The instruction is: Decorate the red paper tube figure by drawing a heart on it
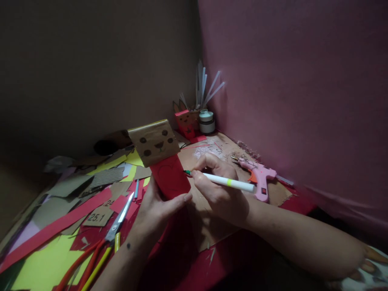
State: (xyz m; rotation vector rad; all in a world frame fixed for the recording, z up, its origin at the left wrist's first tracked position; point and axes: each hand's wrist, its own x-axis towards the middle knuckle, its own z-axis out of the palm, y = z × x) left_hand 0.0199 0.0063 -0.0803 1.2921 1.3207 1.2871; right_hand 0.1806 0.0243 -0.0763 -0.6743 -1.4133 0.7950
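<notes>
My left hand grips the red lower part of a paper puppet, its thumb across the bottom front. The puppet's brown square head has a drawn nose and several dark spots, and a faint heart outline shows on the red body. Pinched in my right hand is a white marker pen with a yellow-green band and a dark green tip end. That tip is beside the right edge of the red body; whether it touches cannot be made out.
Scissors with red handles lie at left among paper and cardboard scraps. A pink glue gun rests at right on the cardboard sheet. Behind stand another red figure with ears, a lidded jar and white sticks.
</notes>
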